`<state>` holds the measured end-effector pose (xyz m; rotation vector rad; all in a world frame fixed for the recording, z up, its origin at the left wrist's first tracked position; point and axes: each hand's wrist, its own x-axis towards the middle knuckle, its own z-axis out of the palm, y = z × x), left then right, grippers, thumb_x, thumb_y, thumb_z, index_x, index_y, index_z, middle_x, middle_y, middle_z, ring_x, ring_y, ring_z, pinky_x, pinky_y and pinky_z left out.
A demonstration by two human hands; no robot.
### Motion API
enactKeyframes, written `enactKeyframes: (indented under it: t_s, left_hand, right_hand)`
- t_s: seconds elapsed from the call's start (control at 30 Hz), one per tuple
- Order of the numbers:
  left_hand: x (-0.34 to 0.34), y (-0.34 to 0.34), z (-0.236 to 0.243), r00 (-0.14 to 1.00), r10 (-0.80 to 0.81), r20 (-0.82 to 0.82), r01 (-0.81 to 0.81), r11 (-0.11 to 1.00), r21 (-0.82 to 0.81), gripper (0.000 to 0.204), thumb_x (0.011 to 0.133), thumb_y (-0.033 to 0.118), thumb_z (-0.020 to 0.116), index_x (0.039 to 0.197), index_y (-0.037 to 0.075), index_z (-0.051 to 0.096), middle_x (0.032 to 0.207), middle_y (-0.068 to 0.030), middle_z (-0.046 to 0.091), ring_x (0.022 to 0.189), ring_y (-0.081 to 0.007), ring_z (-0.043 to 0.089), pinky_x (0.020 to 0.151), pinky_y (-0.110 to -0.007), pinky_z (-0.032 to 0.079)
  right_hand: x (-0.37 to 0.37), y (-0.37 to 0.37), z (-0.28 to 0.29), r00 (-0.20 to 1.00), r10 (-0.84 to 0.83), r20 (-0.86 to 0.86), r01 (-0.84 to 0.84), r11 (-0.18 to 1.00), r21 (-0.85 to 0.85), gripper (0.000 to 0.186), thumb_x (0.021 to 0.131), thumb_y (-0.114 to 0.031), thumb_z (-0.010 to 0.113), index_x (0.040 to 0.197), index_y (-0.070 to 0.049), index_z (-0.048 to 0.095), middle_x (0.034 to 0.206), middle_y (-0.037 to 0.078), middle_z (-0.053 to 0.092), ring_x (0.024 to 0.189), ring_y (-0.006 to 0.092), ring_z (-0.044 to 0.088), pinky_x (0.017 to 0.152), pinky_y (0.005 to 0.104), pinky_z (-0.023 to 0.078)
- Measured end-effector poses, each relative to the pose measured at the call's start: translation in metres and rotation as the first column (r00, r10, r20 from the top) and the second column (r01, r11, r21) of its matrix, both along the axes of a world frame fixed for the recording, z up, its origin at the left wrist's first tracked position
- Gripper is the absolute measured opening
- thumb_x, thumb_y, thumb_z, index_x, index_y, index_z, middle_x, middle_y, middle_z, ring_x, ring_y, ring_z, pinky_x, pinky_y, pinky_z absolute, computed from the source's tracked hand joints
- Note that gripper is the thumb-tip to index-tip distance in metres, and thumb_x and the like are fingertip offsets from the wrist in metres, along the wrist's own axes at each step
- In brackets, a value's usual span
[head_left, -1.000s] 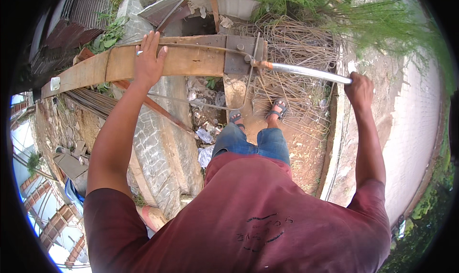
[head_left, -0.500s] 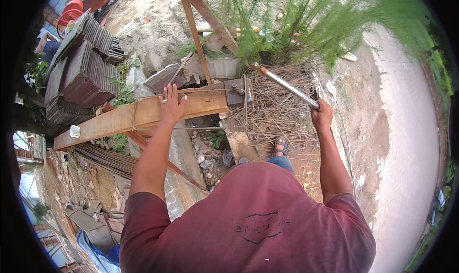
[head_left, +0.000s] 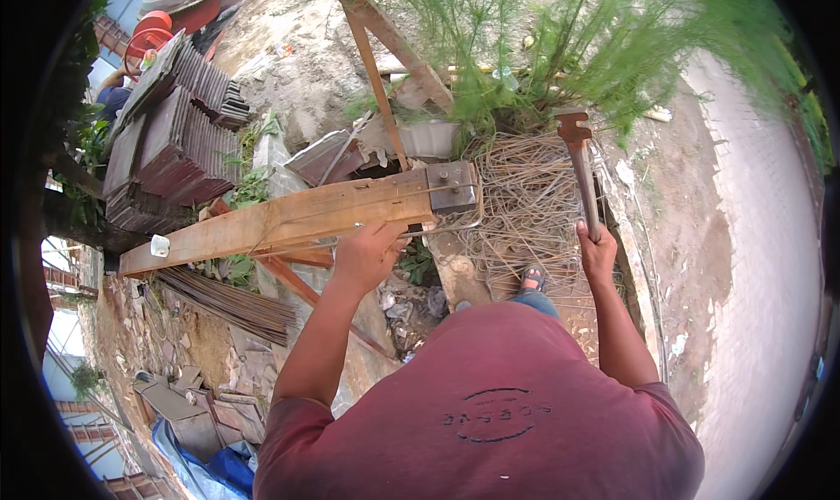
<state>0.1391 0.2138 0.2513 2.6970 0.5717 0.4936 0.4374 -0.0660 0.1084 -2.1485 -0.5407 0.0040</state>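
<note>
My right hand [head_left: 598, 253] is wrapped round the lower end of a rebar bending bar [head_left: 584, 172]. The bar stands nearly upright in view, its rusty notched head [head_left: 573, 125] at the far end and away from the bench. My left hand [head_left: 372, 253] is closed at the near edge of a thick wooden beam [head_left: 332, 209], on a thin bent steel rod [head_left: 455, 228]. That rod runs along the beam and bends round its right end. A dark metal plate with upright pins [head_left: 451, 188] is fixed there. My left fingertips are partly hidden.
Tangled steel rod pieces [head_left: 525, 185] lie right of the beam, near my sandalled foot [head_left: 533, 279]. Stacked roof tiles [head_left: 188, 154] stand at the far left, straight rods [head_left: 232, 303] below the beam. A leafy green plant [head_left: 560, 58] overhangs the far side; a paved path [head_left: 770, 264] runs right.
My left hand has gone from lying flat over the beam to closing on the rod at its near edge. The bending bar has swung away from the plate, its head now up and right.
</note>
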Motion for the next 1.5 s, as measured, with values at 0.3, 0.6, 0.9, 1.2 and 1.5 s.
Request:
enactKeyframes:
  t_s: [0.3, 0.6, 0.9, 1.2, 1.5]
  left_hand:
    - [0.017, 0.034, -0.024, 0.861, 0.424, -0.28, -0.505, 0.652, -0.565, 0.028, 0.093, 0.03, 0.055, 0.093, 0.004, 0.066, 0.055, -0.0041, 0.051, 0.049, -0.017, 0.046, 0.05, -0.028, 0.038]
    - [0.019, 0.007, -0.09, 0.734, 0.561, -0.383, -0.496, 0.057, -0.866, 0.032, 0.095, 0.032, 0.053, 0.093, 0.004, 0.066, 0.055, 0.0031, 0.045, 0.045, -0.005, 0.035, 0.042, -0.022, 0.026]
    - [0.01, -0.007, -0.143, 0.661, 0.719, -0.216, -0.538, 0.252, -0.804, 0.036, 0.094, 0.036, 0.054, 0.095, 0.002, 0.066, 0.055, 0.0051, 0.039, 0.046, -0.0047, 0.033, 0.043, -0.022, 0.025]
    - [0.009, 0.02, -0.115, 0.591, 0.642, -0.489, -0.79, 0.338, -0.511, 0.035, 0.092, 0.034, 0.057, 0.093, 0.001, 0.069, 0.056, -0.0028, 0.049, 0.051, -0.0119, 0.046, 0.051, -0.029, 0.038]
    - [0.01, 0.013, -0.132, 0.6, 0.682, -0.418, -0.784, 0.396, -0.479, 0.033, 0.091, 0.033, 0.057, 0.092, 0.003, 0.069, 0.064, -0.0093, 0.057, 0.059, -0.0179, 0.053, 0.059, -0.033, 0.042]
  right_hand:
    - [0.026, 0.019, 0.013, 0.976, 0.11, -0.19, -0.13, 0.987, -0.096, 0.041, 0.086, -0.037, 0.065, 0.069, -0.001, 0.053, 0.056, 0.001, 0.041, 0.055, 0.0114, 0.038, 0.051, 0.031, 0.035]
    - [0.07, 0.029, 0.005, 0.936, 0.274, -0.219, -0.328, 0.905, -0.27, 0.039, 0.083, -0.036, 0.067, 0.071, -0.001, 0.056, 0.059, 0.012, 0.051, 0.054, 0.0203, 0.046, 0.054, 0.0364, 0.04]
    - [0.109, 0.056, -0.002, 0.798, 0.5, -0.336, -0.595, 0.743, -0.306, 0.035, 0.081, -0.034, 0.069, 0.071, -0.002, 0.058, 0.057, 0.011, 0.052, 0.053, 0.0209, 0.048, 0.053, 0.0364, 0.04]
    - [0.133, 0.08, 0.029, 0.582, 0.637, -0.505, -0.803, 0.547, -0.236, 0.055, 0.089, -0.054, 0.052, 0.077, 0.0, 0.059, 0.062, 0.011, 0.052, 0.059, 0.0219, 0.05, 0.058, 0.0365, 0.04]
    - [0.129, 0.062, 0.069, 0.659, 0.708, -0.253, -0.736, 0.539, -0.41, 0.055, 0.085, -0.055, 0.054, 0.075, -0.002, 0.054, 0.061, 0.019, 0.053, 0.06, 0.0377, 0.054, 0.055, 0.0443, 0.04]
